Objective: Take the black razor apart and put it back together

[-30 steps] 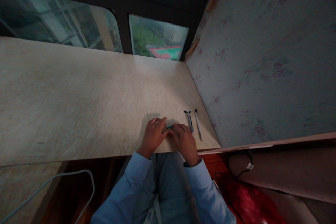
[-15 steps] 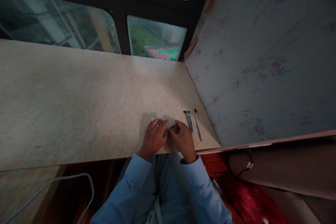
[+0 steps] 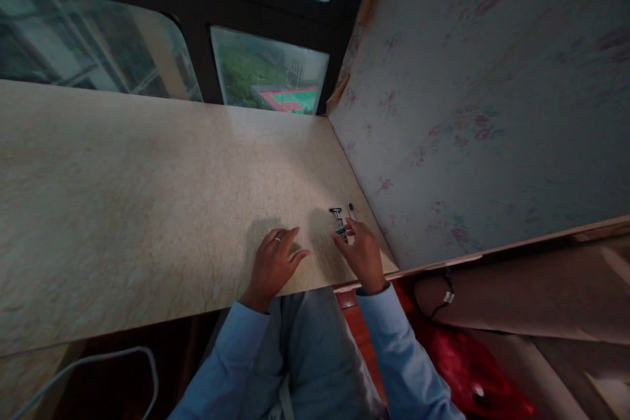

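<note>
My right hand (image 3: 363, 254) pinches a small dark, greenish object (image 3: 340, 231) between thumb and fingers; its kind is too small to make out. It hovers over the handle of a razor (image 3: 336, 212), whose head points away from me. Just right of the razor lies a toothbrush (image 3: 351, 209) with a dark head, most of its pale handle hidden behind my right hand. My left hand (image 3: 272, 262), with a ring on one finger, holds nothing. Its thumb and fingers are apart, low over the beige countertop (image 3: 197, 210).
A flower-patterned wall (image 3: 443, 111) bounds the counter on the right. Dark-framed windows (image 3: 268, 69) stand along the back. A pale cable (image 3: 98, 356) loops at lower left, and a red bag (image 3: 462, 367) lies below at right.
My hands have parted. The right one has moved right with the small dark object, to the razor and toothbrush; the left one has let go and opened. The view has swung slightly right.
</note>
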`<action>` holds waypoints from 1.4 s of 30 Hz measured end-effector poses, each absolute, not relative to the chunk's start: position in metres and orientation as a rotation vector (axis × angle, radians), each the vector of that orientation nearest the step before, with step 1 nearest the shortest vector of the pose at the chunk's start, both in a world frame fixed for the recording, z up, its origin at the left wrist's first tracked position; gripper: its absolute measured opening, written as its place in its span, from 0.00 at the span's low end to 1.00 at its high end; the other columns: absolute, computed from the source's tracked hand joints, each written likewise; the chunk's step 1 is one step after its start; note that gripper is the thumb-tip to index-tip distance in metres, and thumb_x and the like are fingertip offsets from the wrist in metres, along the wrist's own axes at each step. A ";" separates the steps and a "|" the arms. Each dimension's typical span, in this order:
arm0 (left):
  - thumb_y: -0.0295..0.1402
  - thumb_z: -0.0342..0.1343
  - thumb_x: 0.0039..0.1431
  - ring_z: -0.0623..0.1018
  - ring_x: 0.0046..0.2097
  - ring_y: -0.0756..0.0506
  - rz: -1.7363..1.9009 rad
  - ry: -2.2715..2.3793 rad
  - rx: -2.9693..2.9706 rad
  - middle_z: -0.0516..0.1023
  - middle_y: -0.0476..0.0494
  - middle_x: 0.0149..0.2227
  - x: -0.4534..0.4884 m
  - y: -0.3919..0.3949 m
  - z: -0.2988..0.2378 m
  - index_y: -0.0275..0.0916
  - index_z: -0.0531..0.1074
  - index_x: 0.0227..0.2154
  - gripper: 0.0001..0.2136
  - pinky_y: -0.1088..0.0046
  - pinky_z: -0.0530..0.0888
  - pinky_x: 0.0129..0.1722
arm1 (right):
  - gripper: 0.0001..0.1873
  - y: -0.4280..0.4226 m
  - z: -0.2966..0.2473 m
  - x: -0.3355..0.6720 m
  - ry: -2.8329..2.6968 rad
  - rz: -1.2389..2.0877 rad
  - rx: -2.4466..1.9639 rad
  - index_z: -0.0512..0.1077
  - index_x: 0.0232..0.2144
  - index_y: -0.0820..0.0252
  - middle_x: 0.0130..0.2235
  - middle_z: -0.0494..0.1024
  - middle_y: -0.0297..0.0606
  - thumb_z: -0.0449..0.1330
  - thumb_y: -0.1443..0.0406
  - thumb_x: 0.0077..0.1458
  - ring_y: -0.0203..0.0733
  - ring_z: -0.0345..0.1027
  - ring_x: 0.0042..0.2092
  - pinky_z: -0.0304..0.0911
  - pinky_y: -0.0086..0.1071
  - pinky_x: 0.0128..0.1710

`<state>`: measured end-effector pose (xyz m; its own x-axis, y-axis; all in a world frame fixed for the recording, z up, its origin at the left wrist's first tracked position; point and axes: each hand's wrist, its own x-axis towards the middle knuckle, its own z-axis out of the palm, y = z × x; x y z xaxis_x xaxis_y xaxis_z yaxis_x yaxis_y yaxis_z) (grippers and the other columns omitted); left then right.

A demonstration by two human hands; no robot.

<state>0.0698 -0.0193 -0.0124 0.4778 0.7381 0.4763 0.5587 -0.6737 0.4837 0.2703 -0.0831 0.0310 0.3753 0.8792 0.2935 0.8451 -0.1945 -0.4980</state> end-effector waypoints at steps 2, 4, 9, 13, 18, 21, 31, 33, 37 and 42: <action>0.40 0.59 0.57 0.74 0.48 0.38 0.953 1.147 2.469 0.79 0.39 0.42 0.070 -0.018 -0.015 0.38 0.70 0.48 0.18 0.58 0.73 0.49 | 0.22 -0.087 0.031 0.293 -1.454 0.009 -2.112 0.73 0.47 0.67 0.39 0.78 0.49 0.60 0.59 0.54 0.49 0.72 0.39 0.66 0.40 0.41; 0.39 0.57 0.59 0.74 0.47 0.38 0.909 1.173 2.474 0.80 0.39 0.40 0.071 -0.017 -0.016 0.38 0.71 0.47 0.15 0.57 0.73 0.48 | 0.20 -0.091 0.031 0.311 -1.413 -0.052 -2.192 0.74 0.46 0.67 0.39 0.78 0.48 0.60 0.60 0.54 0.49 0.72 0.39 0.66 0.39 0.41; 0.34 0.52 0.62 0.75 0.45 0.39 0.886 1.191 2.487 0.80 0.40 0.38 0.072 -0.015 -0.015 0.38 0.73 0.44 0.11 0.58 0.72 0.47 | 0.17 -0.092 0.029 0.326 -1.306 -0.084 -2.365 0.74 0.46 0.64 0.43 0.78 0.51 0.58 0.61 0.56 0.50 0.72 0.42 0.64 0.37 0.42; 0.32 0.51 0.62 0.75 0.43 0.40 0.902 1.187 2.494 0.80 0.40 0.38 0.072 -0.015 -0.013 0.37 0.74 0.42 0.10 0.59 0.73 0.46 | 0.17 -0.088 0.022 0.318 -1.244 -0.074 -2.462 0.74 0.47 0.63 0.44 0.76 0.52 0.56 0.62 0.58 0.52 0.71 0.45 0.63 0.37 0.42; 0.31 0.51 0.62 0.75 0.43 0.39 0.905 1.194 2.500 0.80 0.40 0.38 0.072 -0.014 -0.015 0.36 0.74 0.42 0.10 0.59 0.72 0.46 | 0.16 -0.082 0.015 0.314 -1.187 -0.121 -2.541 0.74 0.47 0.61 0.45 0.75 0.49 0.55 0.61 0.59 0.51 0.68 0.48 0.61 0.36 0.43; 0.31 0.51 0.62 0.75 0.43 0.39 0.918 1.194 2.494 0.80 0.39 0.38 0.072 -0.014 -0.016 0.36 0.75 0.41 0.10 0.59 0.73 0.46 | 0.18 -0.082 0.014 0.316 -1.182 -0.129 -2.541 0.73 0.48 0.63 0.46 0.75 0.50 0.54 0.61 0.60 0.51 0.67 0.50 0.59 0.35 0.46; 0.30 0.51 0.61 0.76 0.43 0.39 0.951 1.161 2.452 0.80 0.38 0.38 0.072 -0.014 -0.016 0.36 0.75 0.42 0.10 0.59 0.73 0.45 | 0.18 -0.121 0.013 0.307 -1.285 -0.095 -2.316 0.75 0.43 0.64 0.42 0.77 0.49 0.56 0.58 0.57 0.49 0.69 0.43 0.62 0.38 0.44; 0.30 0.51 0.61 0.76 0.43 0.40 0.955 1.157 2.440 0.80 0.38 0.38 0.072 -0.014 -0.016 0.37 0.75 0.42 0.10 0.59 0.73 0.45 | 0.16 -0.128 0.010 0.304 -1.297 -0.043 -2.293 0.75 0.41 0.62 0.39 0.77 0.46 0.56 0.57 0.57 0.47 0.70 0.39 0.63 0.37 0.41; 0.29 0.51 0.61 0.76 0.43 0.39 0.966 1.162 2.422 0.80 0.39 0.37 0.071 -0.014 -0.016 0.37 0.75 0.41 0.10 0.59 0.73 0.45 | 0.13 -0.132 0.005 0.303 -1.338 0.015 -2.244 0.75 0.37 0.60 0.37 0.77 0.44 0.55 0.59 0.57 0.45 0.70 0.38 0.64 0.36 0.41; 0.29 0.52 0.61 0.76 0.43 0.40 0.960 1.155 2.426 0.80 0.39 0.37 0.070 -0.014 -0.017 0.36 0.75 0.41 0.10 0.59 0.73 0.45 | 0.14 -0.132 0.000 0.309 -1.329 0.052 -2.185 0.75 0.38 0.61 0.38 0.77 0.45 0.55 0.59 0.57 0.45 0.71 0.39 0.65 0.36 0.41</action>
